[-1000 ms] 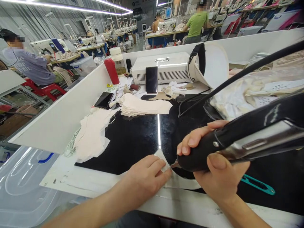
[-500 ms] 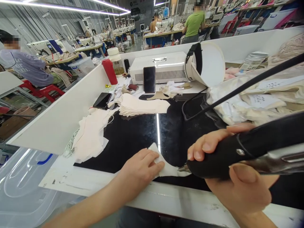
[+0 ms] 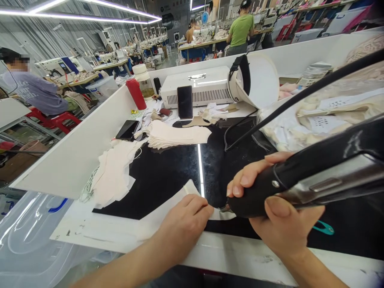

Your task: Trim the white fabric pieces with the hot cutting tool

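Observation:
My left hand (image 3: 186,224) is closed on a white fabric piece (image 3: 169,208) near the table's front edge. Its fingertips pinch the cloth. My right hand (image 3: 279,228) wraps around a black corded hand tool (image 3: 333,160) with a metal lever along its side. The tool's narrow metal tip meets the strip of fabric just right of my left fingers. Part of the fabric is hidden under my left hand and forearm. Beneath lies a shiny black mat (image 3: 174,168).
Stacked pale fabric pieces (image 3: 180,135) and another pile (image 3: 112,172) lie left. Behind stand a white vented box (image 3: 207,86), phone (image 3: 185,102), red bottle (image 3: 136,94) and white visor (image 3: 262,82). The tool's cord (image 3: 300,98) crosses right, over bagged cloth. A teal looped handle (image 3: 325,228) lies right.
The tool and my right hand have shifted left in view. My left hand is slightly further right along the fabric, and more of the fabric shows to its left. The teal handle has come into view.

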`<state>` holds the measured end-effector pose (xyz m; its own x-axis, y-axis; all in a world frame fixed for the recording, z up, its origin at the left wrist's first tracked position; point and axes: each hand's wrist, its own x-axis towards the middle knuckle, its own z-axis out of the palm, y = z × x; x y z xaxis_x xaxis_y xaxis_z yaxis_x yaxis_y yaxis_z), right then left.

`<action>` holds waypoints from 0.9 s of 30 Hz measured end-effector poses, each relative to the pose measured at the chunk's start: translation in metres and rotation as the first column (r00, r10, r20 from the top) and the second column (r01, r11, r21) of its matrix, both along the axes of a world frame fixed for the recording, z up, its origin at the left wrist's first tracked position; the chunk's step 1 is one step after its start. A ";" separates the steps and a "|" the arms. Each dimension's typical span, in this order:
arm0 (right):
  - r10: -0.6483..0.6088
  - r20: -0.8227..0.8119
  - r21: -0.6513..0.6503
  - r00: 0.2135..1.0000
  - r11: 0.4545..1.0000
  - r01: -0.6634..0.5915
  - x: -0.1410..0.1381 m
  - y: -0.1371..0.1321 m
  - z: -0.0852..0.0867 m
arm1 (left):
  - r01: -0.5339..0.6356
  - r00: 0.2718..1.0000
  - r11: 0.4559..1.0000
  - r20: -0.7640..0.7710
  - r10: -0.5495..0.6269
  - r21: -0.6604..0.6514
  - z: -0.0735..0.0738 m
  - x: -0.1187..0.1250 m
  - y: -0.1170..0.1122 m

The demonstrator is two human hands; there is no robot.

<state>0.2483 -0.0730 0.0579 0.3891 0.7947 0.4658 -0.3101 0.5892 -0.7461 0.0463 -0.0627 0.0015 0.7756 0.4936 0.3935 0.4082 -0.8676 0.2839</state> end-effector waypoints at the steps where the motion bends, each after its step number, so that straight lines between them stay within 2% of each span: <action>1: 0.008 -0.006 -0.012 1.000 1.000 -0.008 0.000 -0.001 0.000 | -0.002 1.000 1.000 0.011 0.002 -0.013 -0.002 -0.001 -0.001; 11: 0.037 -0.045 -0.014 0.998 0.999 -0.038 -0.010 -0.002 0.000 | -0.021 1.000 0.991 0.013 0.022 -0.133 -0.003 -0.010 -0.008; 22: 0.115 0.023 0.000 0.993 0.993 -0.115 -0.002 -0.008 0.003 | -0.029 0.999 0.991 -0.045 0.023 -0.132 0.004 -0.011 -0.002; 27: 0.103 -0.005 0.002 0.995 0.995 -0.103 -0.004 -0.008 0.003 | -0.002 1.000 0.996 0.005 0.002 -0.094 0.004 -0.017 -0.004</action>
